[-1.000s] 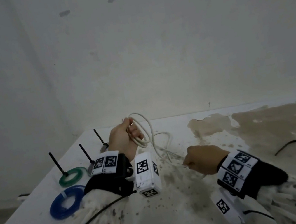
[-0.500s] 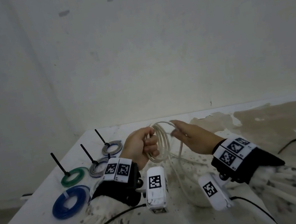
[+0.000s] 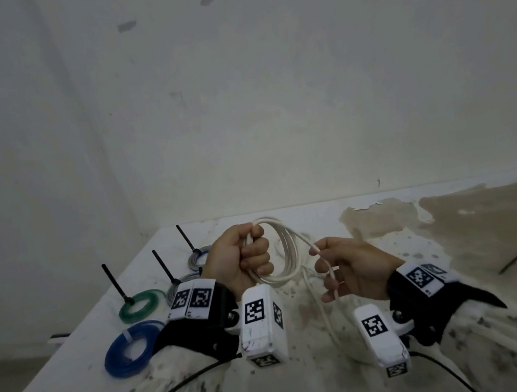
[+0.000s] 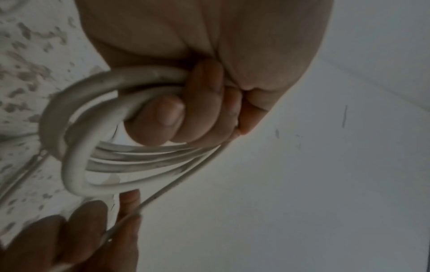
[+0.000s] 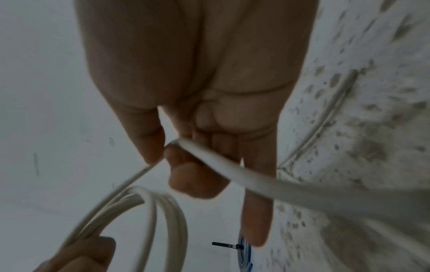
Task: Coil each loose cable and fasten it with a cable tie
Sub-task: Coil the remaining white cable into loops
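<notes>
A person's left hand (image 3: 240, 259) is gripping a coil of white cable (image 3: 288, 252) above the stained surface (image 3: 459, 231), fingers curled tight to keep the loops together. The right hand (image 3: 353, 269) is pinching the loose strand between thumb and forefinger, seemingly guiding another loop. Tied coils (image 3: 137, 305) are lying far left.

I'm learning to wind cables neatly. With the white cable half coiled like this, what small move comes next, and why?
Probably carry the right hand, which pinches the loose strand, up to the left hand and lay one more loop there. The left hand grips several loops of the white cable, yet slack trails down onto the table, so it seems too early for a tie.
</notes>
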